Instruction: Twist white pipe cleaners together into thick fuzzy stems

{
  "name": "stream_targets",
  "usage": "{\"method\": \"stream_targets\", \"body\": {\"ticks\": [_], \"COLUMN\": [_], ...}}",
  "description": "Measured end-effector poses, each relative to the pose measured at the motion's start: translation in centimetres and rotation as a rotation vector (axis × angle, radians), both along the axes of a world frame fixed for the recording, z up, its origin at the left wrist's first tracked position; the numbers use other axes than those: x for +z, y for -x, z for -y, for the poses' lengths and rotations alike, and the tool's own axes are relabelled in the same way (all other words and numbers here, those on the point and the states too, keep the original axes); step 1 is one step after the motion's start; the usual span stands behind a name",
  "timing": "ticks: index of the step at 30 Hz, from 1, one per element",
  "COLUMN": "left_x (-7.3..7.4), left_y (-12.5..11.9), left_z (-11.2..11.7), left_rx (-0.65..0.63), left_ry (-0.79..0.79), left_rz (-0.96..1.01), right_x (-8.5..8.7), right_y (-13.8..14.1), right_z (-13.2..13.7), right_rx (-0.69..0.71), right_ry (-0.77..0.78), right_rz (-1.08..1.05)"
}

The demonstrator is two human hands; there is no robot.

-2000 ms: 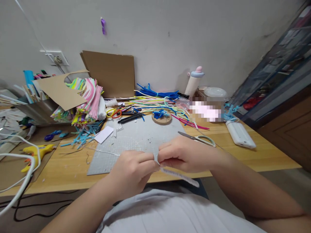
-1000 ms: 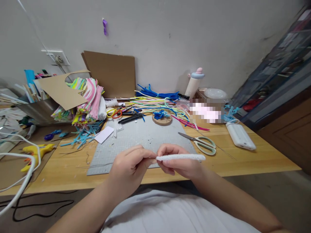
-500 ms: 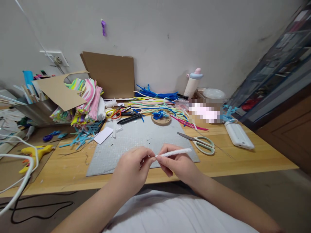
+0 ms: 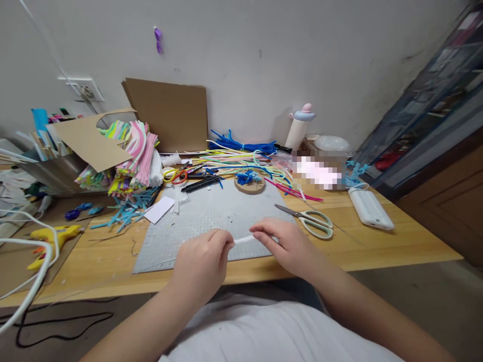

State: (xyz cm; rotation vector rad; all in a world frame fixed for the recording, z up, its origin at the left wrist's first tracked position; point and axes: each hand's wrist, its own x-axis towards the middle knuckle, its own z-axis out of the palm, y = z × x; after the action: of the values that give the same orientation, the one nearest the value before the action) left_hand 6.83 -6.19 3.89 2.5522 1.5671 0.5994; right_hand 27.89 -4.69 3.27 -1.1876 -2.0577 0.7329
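A short white pipe cleaner [image 4: 244, 241] is stretched between my two hands, above the near edge of the grey cutting mat [image 4: 211, 216]. My left hand [image 4: 204, 256] pinches its left end between thumb and fingers. At the other end, the fingertips of my right hand [image 4: 283, 246] close on it. A thin pale strand [image 4: 160, 263] runs leftward from behind my left hand over the mat. Green-handled scissors [image 4: 315, 223] lie just beyond my right hand. On the mat's far side sits a round cardboard disc [image 4: 249, 187] with a blue pipe-cleaner figure [image 4: 248, 176] on it.
Bundled pastel pipe cleaners [image 4: 132, 156] and a yellow glue gun [image 4: 56, 241] are on the left. Blue pipe cleaners [image 4: 245, 146] and a bottle [image 4: 299, 130] stand along the wall. A white power bank [image 4: 370, 207] lies at right.
My hands have moved apart, and the pipe cleaner now spans the gap between them instead of sticking out to the right over my right hand.
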Motion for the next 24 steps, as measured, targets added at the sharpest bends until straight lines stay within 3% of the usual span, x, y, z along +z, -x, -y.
{"method": "stream_targets", "body": {"ticks": [4,10,24], "left_x": [-0.1,-0.1,-0.1], "left_y": [0.4,0.9,1.5], "left_z": [0.1,0.1,-0.4], "left_rx": [-0.028,-0.017,-0.119], "left_ry": [-0.049,0.032,0.219], "left_rz": [0.0,0.062,0.206], "right_x": [0.0,-1.1,-2.4], "right_y": [-1.0,-2.0,-2.3], "right_z": [-0.4,-0.6,-0.5], "right_rx": [0.109,0.243,0.41], "right_ry": [0.33,0.597,0.794], "right_rz": [-0.048,-0.342,-0.557]}}
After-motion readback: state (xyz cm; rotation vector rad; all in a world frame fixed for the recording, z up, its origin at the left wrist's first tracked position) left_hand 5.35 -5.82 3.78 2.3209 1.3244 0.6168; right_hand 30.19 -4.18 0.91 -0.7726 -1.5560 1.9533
